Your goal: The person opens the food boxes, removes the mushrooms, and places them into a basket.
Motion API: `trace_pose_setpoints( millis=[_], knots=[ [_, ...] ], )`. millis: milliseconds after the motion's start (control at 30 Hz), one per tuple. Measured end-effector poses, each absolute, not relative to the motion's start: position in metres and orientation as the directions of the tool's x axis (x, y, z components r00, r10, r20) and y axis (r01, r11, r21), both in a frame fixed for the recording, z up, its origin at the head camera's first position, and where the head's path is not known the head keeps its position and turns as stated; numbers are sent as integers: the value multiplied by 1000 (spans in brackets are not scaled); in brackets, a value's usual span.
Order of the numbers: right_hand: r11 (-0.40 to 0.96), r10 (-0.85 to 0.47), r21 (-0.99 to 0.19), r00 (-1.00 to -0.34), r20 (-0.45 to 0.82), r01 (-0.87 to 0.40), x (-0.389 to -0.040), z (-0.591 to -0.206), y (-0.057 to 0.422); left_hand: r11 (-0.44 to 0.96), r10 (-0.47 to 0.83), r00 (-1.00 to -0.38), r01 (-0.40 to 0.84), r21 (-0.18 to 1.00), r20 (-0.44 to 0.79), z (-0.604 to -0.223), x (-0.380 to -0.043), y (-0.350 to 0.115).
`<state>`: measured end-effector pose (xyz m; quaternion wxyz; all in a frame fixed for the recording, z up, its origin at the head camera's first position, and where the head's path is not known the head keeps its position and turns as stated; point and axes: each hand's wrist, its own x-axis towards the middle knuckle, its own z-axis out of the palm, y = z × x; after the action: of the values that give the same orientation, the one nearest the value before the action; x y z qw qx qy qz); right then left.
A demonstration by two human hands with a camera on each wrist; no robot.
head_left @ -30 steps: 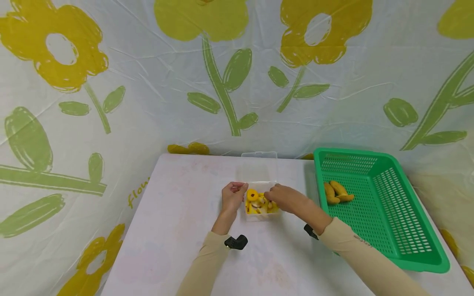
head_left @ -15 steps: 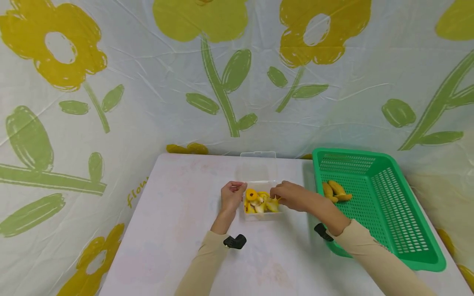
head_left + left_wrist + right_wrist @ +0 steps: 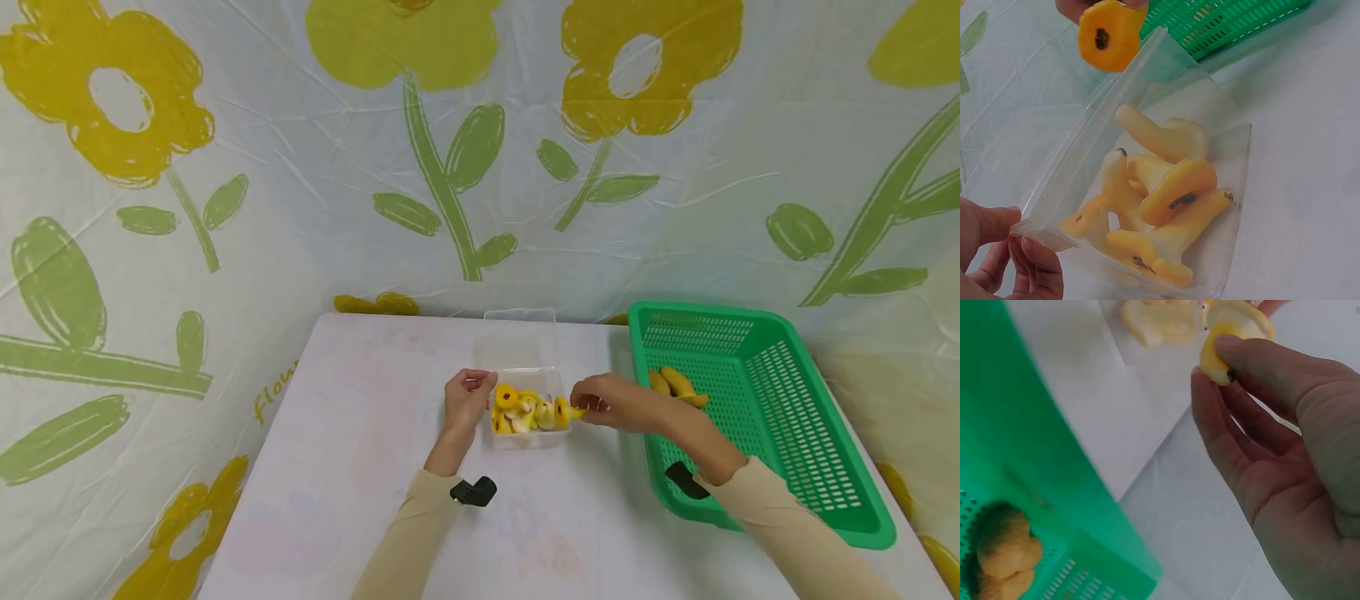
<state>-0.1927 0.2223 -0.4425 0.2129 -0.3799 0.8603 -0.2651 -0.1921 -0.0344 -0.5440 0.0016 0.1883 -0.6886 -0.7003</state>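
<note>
A clear plastic box (image 3: 527,439) with its lid folded back holds several yellow mushrooms (image 3: 1179,187), pale-stemmed, some with dark marks. At its left corner my left hand (image 3: 467,402) pinches the rim between thumb and fingers. My right hand (image 3: 611,402) pinches another yellow mushroom (image 3: 1109,36) by its stem, just off the box's right side. In the left wrist view, that mushroom's rounded cap with a dark centre is in sight, beyond the rim. From the right wrist, the stem's dark tip (image 3: 1230,376) shows between thumb and fingers.
A green slotted basket (image 3: 780,533) stands to the right, close beside my right forearm. Inside it lie several brownish-yellow pieces (image 3: 678,383). The raised clear lid (image 3: 519,337) leans at the back edge of the pale table (image 3: 360,467), against a flower-printed cloth.
My right hand has drawn back rightward out of the box with a mushroom in its fingers. The left hand has stayed at the box's corner.
</note>
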Motion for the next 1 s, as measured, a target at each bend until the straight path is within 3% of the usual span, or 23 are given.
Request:
trace_pose_setpoints(
  millis=[633, 1000],
  knots=[
    [465, -625, -756, -776, 90, -461, -193, -453, 307, -36, -274, -924, -267, 963, -267, -542, -190, -36],
    [529, -500, -750, -860, 102, -396, -198, -465, 356, -27, -275, -921, -278, 960, -274, -544, -191, -33]
  ],
)
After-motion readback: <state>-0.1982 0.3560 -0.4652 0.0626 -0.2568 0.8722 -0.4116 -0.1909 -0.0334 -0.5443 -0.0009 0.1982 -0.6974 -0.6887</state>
